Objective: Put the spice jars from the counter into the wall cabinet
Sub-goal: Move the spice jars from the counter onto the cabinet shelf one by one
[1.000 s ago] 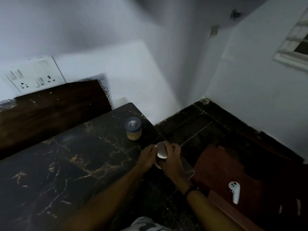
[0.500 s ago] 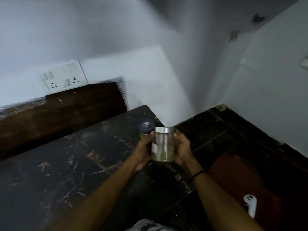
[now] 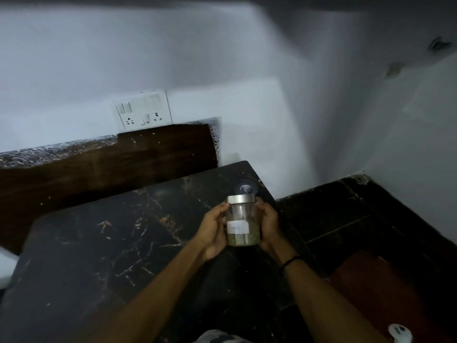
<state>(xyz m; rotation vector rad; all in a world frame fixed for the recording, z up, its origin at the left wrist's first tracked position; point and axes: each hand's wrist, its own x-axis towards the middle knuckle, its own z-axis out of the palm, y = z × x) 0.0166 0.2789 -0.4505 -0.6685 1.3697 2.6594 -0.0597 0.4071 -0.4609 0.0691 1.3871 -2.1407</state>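
A clear glass spice jar (image 3: 242, 221) with a silver lid, a white handwritten label and greenish contents is held upright above the counter's right end. My left hand (image 3: 213, 231) grips its left side and my right hand (image 3: 269, 226) grips its right side. Behind it a second jar with a dark blue lid (image 3: 245, 188) stands on the black marble counter (image 3: 111, 243) near the far right corner; its body is hidden by the held jar. The wall cabinet is not in view.
A white switch and socket plate (image 3: 143, 110) sits on the wall above a dark wooden backsplash (image 3: 99, 164). Dark floor tiles (image 3: 346, 214) and a reddish mat (image 3: 385, 293) lie right of the counter. A white object (image 3: 400, 334) rests at the bottom right.
Both hands have lifted the silver-lidded jar off the counter and turned it upright with the label facing me. The camera has tilted up towards the wall.
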